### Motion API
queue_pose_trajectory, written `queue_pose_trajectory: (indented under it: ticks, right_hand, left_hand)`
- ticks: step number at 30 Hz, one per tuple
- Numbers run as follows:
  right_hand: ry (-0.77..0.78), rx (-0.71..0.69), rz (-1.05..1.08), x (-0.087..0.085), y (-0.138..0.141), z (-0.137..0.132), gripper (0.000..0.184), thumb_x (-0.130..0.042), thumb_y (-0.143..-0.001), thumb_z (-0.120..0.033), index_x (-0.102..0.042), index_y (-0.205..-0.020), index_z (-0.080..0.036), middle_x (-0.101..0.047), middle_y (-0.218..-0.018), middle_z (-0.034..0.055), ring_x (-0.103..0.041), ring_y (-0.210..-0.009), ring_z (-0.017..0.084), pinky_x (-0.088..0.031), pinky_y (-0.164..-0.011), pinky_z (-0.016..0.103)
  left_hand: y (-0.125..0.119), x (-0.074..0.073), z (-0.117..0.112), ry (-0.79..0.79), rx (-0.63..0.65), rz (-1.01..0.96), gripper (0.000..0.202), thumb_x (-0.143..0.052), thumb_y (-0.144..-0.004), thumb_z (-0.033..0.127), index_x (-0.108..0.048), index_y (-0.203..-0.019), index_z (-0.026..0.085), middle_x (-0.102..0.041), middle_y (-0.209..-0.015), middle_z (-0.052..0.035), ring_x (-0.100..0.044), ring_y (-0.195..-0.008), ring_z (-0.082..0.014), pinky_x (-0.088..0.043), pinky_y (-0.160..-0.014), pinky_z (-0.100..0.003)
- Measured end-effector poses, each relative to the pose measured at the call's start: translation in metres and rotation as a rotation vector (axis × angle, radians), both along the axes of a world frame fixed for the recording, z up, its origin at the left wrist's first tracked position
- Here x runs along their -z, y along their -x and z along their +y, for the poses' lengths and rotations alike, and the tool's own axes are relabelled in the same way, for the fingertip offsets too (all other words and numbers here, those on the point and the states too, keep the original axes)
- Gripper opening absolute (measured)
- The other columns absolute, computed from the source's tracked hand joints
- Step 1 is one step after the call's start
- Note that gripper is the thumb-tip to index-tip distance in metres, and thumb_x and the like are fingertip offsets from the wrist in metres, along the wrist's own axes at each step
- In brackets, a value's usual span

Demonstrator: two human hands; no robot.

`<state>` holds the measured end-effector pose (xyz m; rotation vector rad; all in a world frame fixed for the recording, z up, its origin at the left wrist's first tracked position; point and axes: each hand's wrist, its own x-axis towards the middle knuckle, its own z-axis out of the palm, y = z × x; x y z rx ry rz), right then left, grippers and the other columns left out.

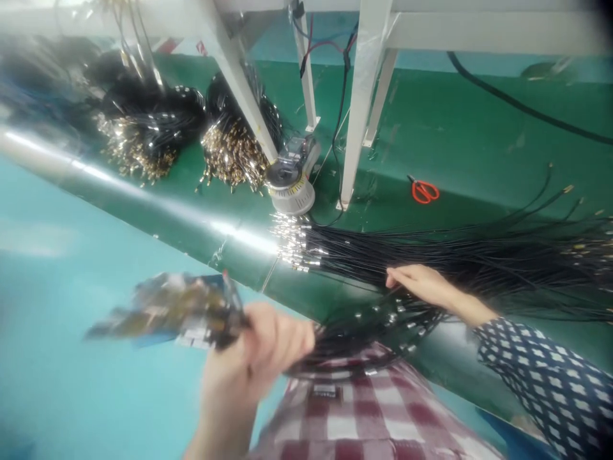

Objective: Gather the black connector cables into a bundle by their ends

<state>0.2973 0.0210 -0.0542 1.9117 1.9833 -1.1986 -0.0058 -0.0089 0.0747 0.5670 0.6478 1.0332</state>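
My left hand (261, 358) is closed on a blurred flat packet (177, 313) with gold and blue on it, held out to the left over the floor. My right hand (426, 284), in a dotted sleeve, rests on a spread of thin black cables (431, 252) lying across the green bench; its fingers lie pressed together on the strands. The cables' silver tipped ends (292, 246) point left. More black cable (364, 332) droops over the bench edge onto a red checked cloth (364, 409) in my lap.
Two coiled bundles of black cables with gold connectors (143, 137) (234, 153) lie at the back left. A round white device (292, 182) stands by white frame legs (359, 102). Orange scissors (424, 190) lie on the green bench (479, 140). The floor to the left is teal.
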Motion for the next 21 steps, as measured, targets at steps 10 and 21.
queue_pose_trajectory:
  ticks: [10,21]
  right_hand:
    - [-0.228,-0.069,0.040,0.027,0.108,0.035,0.022,-0.059,-0.084,-0.041,-0.068,-0.097,-0.026,-0.069,-0.101,0.0027,-0.063,-0.090,0.020,-0.042,-0.072,0.028]
    - [-0.244,0.014,0.380,0.018,0.115,0.023,0.026,-0.052,-0.090,-0.036,-0.068,-0.096,-0.016,-0.071,-0.086,0.0041,-0.063,-0.072,0.014,-0.048,-0.068,0.024]
  left_hand:
    - [0.017,0.077,-0.001,0.325,-0.244,0.220,0.014,-0.064,-0.079,0.021,-0.062,-0.090,0.013,-0.027,-0.035,0.0113,-0.020,-0.032,-0.0029,-0.017,-0.043,-0.021]
    - [0.011,0.070,0.000,0.359,-0.319,0.205,0.012,-0.064,-0.079,0.020,-0.062,-0.087,0.013,-0.028,-0.036,0.0104,-0.022,-0.032,-0.0033,-0.017,-0.043,-0.021]
